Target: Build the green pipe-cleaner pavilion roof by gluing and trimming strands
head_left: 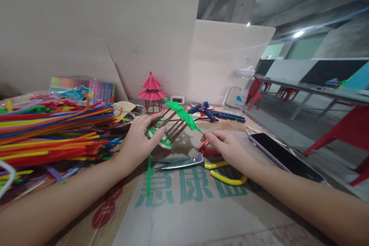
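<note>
My left hand (144,132) is closed around the base end of a small model pavilion (177,125), tilted on its side above the table. It has a green fuzzy roof, thin brown posts and a round green-and-white base. By the roof's lower right edge, my right hand (220,142) pinches the end of a thin strand running to the roof; its kind is too small to tell. A green pipe cleaner (148,175) hangs or lies below the left hand. Scissors (184,162) with red and yellow handles lie beneath my hands, partly covered by the right one.
Bundles of coloured pipe cleaners (52,130) fill the left side, with a marker set (100,91) behind. Farther back stand a pink model pavilion (151,92), a small digital display (177,100), a blue glue gun (201,110) and a clear bottle (238,90). A phone (285,157) lies right.
</note>
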Demonstrator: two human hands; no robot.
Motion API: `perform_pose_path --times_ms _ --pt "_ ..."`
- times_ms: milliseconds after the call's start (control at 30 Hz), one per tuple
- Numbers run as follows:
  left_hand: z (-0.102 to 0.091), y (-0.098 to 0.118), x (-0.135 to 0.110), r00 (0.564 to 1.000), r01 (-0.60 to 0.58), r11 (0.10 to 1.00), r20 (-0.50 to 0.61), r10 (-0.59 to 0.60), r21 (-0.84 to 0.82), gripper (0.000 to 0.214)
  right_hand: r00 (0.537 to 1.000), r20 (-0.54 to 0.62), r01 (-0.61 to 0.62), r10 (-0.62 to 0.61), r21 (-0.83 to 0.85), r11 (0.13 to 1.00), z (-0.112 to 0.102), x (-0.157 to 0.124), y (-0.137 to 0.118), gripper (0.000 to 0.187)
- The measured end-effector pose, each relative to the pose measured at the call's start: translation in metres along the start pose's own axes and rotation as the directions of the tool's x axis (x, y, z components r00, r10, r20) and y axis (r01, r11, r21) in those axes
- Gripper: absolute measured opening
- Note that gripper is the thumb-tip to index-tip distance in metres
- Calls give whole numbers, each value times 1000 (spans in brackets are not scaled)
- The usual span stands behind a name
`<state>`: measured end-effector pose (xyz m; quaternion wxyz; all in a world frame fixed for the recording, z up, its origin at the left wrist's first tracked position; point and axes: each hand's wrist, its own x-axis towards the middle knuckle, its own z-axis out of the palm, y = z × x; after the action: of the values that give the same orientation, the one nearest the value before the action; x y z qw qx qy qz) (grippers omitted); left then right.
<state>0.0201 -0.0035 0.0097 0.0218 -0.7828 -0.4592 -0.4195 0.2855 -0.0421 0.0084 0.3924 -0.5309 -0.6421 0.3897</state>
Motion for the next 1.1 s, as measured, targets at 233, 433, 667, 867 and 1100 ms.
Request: perform_pose_path --times_ms 233,433,667,867,1100 --pt "0 1 1 1000 -16 1000 0 16 -4 42 1000 18 0 0 5 1000 0 1 1 36" --pt "0 1 0 1000 -26 1000 4 26 -7 43 999 -3 44 -45 -51 998 -1 2 2 38" --pt "0 -1 0 1000 -25 1000 -2 25 -10 43 998 2 62 -62 -58 996 -1 2 2 33" --pt "0 -2 0 999 -35 999 -8 35 1 42 995 5 102 -103 -148 984 -1 2 0 37" --pt "1 -2 1 999 -41 999 -11 41 3 42 988 -20 146 -153 -200 969 -1 2 0 33"
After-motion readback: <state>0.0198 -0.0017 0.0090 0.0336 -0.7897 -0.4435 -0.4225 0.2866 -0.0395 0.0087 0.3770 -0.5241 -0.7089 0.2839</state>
